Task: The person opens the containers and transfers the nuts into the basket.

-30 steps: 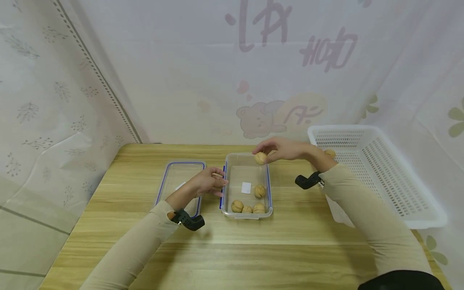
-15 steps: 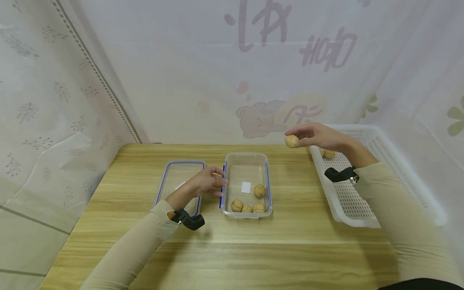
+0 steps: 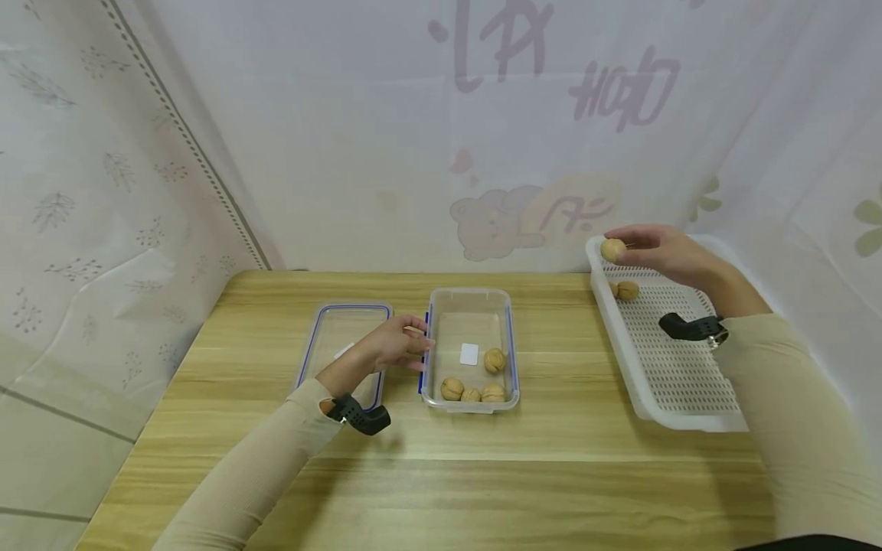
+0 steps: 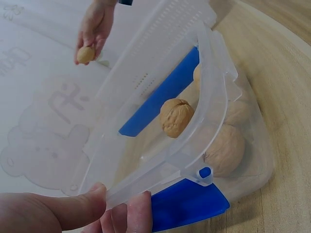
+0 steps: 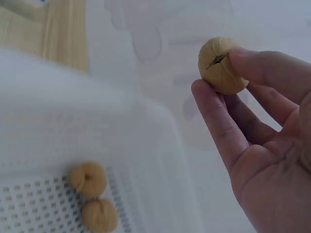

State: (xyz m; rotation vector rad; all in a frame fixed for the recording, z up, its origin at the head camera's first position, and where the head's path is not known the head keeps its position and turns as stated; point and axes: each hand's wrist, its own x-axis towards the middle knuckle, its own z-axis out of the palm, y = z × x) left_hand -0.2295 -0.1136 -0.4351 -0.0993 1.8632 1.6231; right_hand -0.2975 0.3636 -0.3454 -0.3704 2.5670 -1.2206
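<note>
My right hand pinches a walnut between thumb and fingertips, held up over the back left corner of the white basket. Below it, two walnuts lie side by side on the basket's perforated floor. My left hand grips the left wall of a clear plastic food container, thumb at the rim and fingers outside, beside a blue clip. Inside the container, one walnut sits by the right wall, and several more, including one at the left corner, line the near end.
A clear lid with a blue seal lies flat left of the container, partly under my left forearm. The wooden table ends at a printed curtain behind. The basket stands at the table's right side.
My right hand has moved right, from above the container's far right corner to above the basket, still pinching the walnut. The left hand stays at the container's wall.
</note>
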